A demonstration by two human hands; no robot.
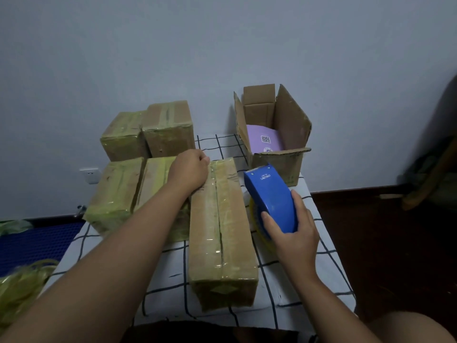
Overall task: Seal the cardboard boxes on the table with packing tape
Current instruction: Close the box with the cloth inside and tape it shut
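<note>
Table [170, 263] under a white black-grid cloth, against a pale wall; dark floor to the right. Long taped box [222, 233] lies mid-table, seam lengthwise. Left hand [190, 169] rests curled on its far end. Right hand [291, 233] grips blue tape dispenser [269, 194] just right of it. Open box [272, 134] behind; four taped boxes [138, 169] crowd the left edge.

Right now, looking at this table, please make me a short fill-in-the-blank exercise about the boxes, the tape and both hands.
1. The right hand holds a tape dispenser whose colour is ____.
2. The left hand rests on the far end of the long ____ box.
3. The box at the back right has its flaps ____.
4. The table wears a white cloth with ____ lines.

Missing words: blue; cardboard; open; black
</note>
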